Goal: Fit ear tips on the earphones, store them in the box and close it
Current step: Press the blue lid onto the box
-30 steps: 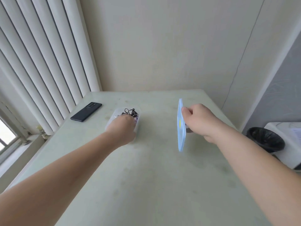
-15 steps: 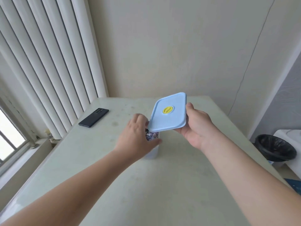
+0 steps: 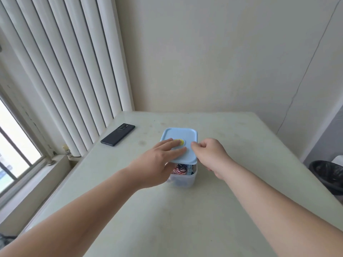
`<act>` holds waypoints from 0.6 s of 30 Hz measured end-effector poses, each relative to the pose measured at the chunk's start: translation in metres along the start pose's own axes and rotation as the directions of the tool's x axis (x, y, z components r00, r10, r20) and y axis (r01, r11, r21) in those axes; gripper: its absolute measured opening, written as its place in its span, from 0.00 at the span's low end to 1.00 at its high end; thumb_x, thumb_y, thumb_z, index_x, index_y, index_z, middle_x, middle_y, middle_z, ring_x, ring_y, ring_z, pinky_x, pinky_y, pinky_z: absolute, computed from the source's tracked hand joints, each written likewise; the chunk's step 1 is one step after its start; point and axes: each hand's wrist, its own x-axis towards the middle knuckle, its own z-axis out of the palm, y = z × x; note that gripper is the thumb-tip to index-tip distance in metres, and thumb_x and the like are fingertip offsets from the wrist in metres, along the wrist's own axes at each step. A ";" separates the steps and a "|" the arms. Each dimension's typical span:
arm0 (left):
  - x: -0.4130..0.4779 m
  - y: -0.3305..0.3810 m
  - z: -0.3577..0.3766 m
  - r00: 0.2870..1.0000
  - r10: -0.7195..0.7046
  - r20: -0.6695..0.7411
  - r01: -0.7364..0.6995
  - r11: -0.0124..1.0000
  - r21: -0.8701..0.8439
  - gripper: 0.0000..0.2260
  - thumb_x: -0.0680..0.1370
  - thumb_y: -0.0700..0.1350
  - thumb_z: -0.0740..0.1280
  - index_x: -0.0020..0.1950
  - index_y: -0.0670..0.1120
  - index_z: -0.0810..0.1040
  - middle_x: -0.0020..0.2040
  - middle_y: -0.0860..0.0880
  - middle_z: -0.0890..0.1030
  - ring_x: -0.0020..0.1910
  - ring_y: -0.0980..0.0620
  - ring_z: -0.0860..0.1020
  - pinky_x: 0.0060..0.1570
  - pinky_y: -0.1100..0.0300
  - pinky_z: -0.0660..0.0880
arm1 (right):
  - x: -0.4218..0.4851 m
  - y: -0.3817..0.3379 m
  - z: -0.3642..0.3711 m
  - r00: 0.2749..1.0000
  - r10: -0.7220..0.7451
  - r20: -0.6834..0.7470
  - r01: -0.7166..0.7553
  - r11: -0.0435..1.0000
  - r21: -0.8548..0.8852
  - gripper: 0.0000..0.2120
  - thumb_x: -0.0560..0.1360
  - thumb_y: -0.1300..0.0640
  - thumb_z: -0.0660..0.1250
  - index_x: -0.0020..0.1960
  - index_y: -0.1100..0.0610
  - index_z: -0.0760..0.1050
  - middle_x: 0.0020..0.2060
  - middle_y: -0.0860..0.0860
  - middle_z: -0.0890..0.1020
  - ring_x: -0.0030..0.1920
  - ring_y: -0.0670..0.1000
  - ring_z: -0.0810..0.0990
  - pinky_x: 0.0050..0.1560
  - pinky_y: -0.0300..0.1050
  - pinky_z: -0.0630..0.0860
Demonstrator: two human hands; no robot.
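Note:
A translucent white box (image 3: 182,179) stands in the middle of the table. A light blue lid (image 3: 181,134) with a yellow round mark lies on top of it, tilted, its near edge raised so that dark and coloured cables show inside. My left hand (image 3: 161,158) rests flat on the lid's left part with straight fingers reaching the yellow mark. My right hand (image 3: 209,153) is at the lid's right edge, its fingers curled and the thumb and forefinger at the rim. The earphones themselves cannot be told apart inside the box.
A black phone (image 3: 117,134) lies at the table's (image 3: 185,219) far left, by the vertical blinds (image 3: 65,71). A black-lined bin (image 3: 327,175) stands on the floor to the right of the table.
The lid, held upright in my right hand a second ago, has come down onto the box. My left hand has moved from the box's side onto the lid.

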 end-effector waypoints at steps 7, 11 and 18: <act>-0.003 -0.003 0.012 0.999 -0.025 0.040 0.025 1.000 0.010 0.20 0.81 0.53 0.64 0.73 0.55 0.77 0.74 0.49 0.75 0.71 0.43 0.74 0.70 0.53 0.70 | 0.014 0.017 0.006 0.999 0.013 0.031 -0.008 0.989 -0.146 0.10 0.76 0.47 0.63 0.50 0.54 0.73 0.41 0.48 0.79 0.39 0.50 0.76 0.39 0.45 0.71; -0.008 -0.003 0.010 0.993 -0.064 0.102 0.066 0.998 -0.021 0.20 0.80 0.57 0.67 0.72 0.60 0.77 0.77 0.54 0.72 0.72 0.48 0.72 0.70 0.61 0.66 | 0.016 0.023 0.011 0.997 0.007 0.082 0.001 0.994 -0.105 0.19 0.77 0.49 0.62 0.67 0.49 0.71 0.48 0.50 0.82 0.43 0.49 0.81 0.40 0.44 0.73; -0.007 0.005 0.012 0.990 -0.117 0.077 0.120 0.992 -0.033 0.20 0.81 0.61 0.64 0.71 0.56 0.78 0.74 0.55 0.72 0.72 0.50 0.71 0.69 0.54 0.71 | 0.009 0.033 0.022 0.996 -0.078 0.035 0.082 0.987 -0.137 0.10 0.81 0.53 0.57 0.54 0.57 0.74 0.42 0.52 0.80 0.40 0.53 0.77 0.40 0.47 0.74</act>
